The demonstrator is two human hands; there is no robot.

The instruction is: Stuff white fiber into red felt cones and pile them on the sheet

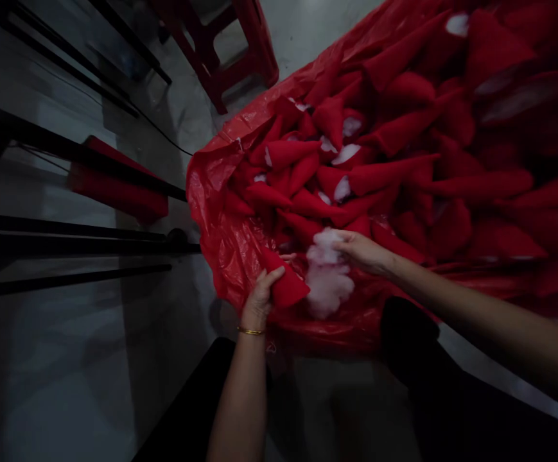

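My left hand (262, 294), with a gold bangle (251, 332) at the wrist, is closed on a red felt cone (288, 285). The cone's wide end faces right, toward a loose wad of white stuffing (327, 282). That wad hangs from the pinched fingers of my right hand (358, 250), just beside the cone. Whether wad and cone touch, I cannot tell. Below both hands spreads a red plastic sheet or bag (221, 212). Many red cones (389, 173) are heaped on it, several showing white stuffing at their wide ends.
A red plastic stool (240, 70) stands beyond the heap. Dark metal legs or bars (81, 151) reach in from the left, with a red block-like object (119, 183) among them. My dark-clad knees (411, 333) flank the near edge of the plastic.
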